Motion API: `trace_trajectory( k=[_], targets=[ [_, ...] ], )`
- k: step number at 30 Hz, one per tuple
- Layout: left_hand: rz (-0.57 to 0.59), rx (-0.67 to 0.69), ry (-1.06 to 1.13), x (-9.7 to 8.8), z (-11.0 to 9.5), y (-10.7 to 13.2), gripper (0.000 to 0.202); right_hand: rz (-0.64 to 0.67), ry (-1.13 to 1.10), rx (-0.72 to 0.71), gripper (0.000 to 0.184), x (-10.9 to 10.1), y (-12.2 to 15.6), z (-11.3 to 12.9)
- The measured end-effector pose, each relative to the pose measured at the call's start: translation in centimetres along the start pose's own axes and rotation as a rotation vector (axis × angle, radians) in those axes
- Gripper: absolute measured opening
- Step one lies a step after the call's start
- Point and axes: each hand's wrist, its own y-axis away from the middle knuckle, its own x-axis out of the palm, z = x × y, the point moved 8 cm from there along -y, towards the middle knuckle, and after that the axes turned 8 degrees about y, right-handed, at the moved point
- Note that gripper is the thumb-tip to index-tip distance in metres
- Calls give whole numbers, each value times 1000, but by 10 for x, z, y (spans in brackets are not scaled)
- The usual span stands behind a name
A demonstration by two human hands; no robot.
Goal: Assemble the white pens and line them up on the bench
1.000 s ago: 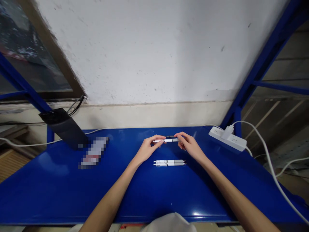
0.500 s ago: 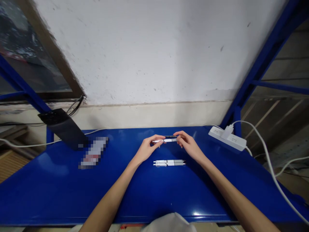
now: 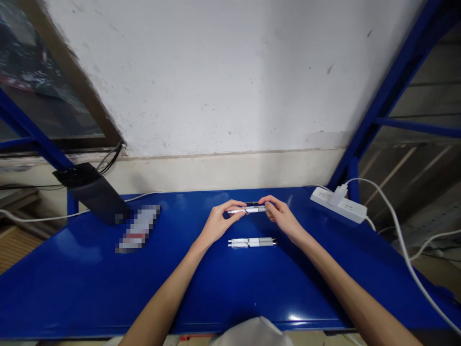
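Note:
I hold a white pen (image 3: pixel 250 209) level between both hands above the blue table (image 3: pixel 82 283). My left hand (image 3: pixel 219 222) pinches its left end with thumb and fingers. Around the right end my right hand (image 3: pixel 282 214) has its fingers curled. A dark part shows just behind the pen, between my fingertips. Two more white pens (image 3: pixel 252 242) lie side by side on the table just below my hands, touching each other.
A white power strip (image 3: pixel 338 205) with a plugged-in charger and white cables sits at the back right. A black stand (image 3: pixel 93 192) leans at the back left, with a blurred flat item (image 3: pixel 138 228) next to it. Blue frame posts rise on both sides.
My hands have stayed almost in place, holding the pen; the view has shifted slightly.

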Motion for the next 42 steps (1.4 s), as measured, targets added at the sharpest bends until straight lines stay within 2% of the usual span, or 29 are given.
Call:
trace_trajectory(
  k=[6, 12, 15, 21, 26, 30, 34, 38, 42],
  targets=[
    [-73, -139, 224, -2, 15, -4, 33, 60, -93, 10, 40, 13, 4, 3],
    [-151, -169, 475, -5, 27, -6, 41, 135, 25, -55, 38, 34, 11, 17],
    [-85, -192, 507, 3, 26, -5, 46, 98, 98, -113, 36, 35, 11, 19],
    [183, -241, 379, 33, 14, 3, 52, -18, 75, -142, 33, 29, 9, 22],
    [223, -236, 284, 39, 7, 6, 54, -1, 37, -170, 30, 34, 11, 34],
    [259, -221, 281, 39, 1, 8, 50, -123, -78, -130, 28, 17, 11, 35],
    [292, -170, 218, 36, -3, 8, 38, -240, -368, -107, 26, -10, 9, 35],
    [152, -121, 172, 20, 4, 1, 37, -318, -528, -104, 27, -32, 6, 35],
    [23, -109, 148, 2, 17, -5, 33, -267, -598, -91, 27, -34, 3, 38]
  ],
)
